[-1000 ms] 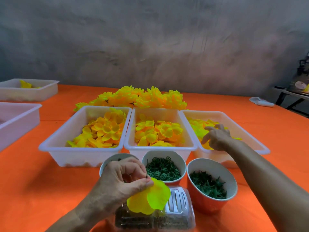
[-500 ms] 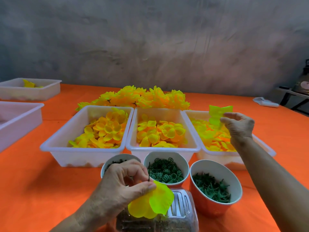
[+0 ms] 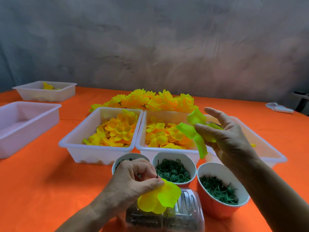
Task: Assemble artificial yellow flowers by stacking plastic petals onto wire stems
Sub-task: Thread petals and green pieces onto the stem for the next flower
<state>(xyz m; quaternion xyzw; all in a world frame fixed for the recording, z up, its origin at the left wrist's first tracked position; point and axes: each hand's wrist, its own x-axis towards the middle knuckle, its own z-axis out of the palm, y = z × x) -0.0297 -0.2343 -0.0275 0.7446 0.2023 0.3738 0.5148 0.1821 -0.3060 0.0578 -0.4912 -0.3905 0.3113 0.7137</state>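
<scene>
My left hand pinches a thin dark wire stem that carries a yellow-green petal layer, low in the middle over a clear plastic box. My right hand is raised above the white trays and holds a large yellow-green petal piece between thumb and fingers. Its other fingers stick out straight. The petal piece hangs over the right part of the middle tray.
Three white trays of yellow petals stand side by side, the left tray and right tray flanking the middle one. Finished flowers lie piled behind. Cups of green rings and green calyxes stand in front. Two more trays sit at left.
My right hand has lifted a yellow-green petal piece out of the right tray and carried it left and toward me. My left hand keeps its hold on the stem and petal.
</scene>
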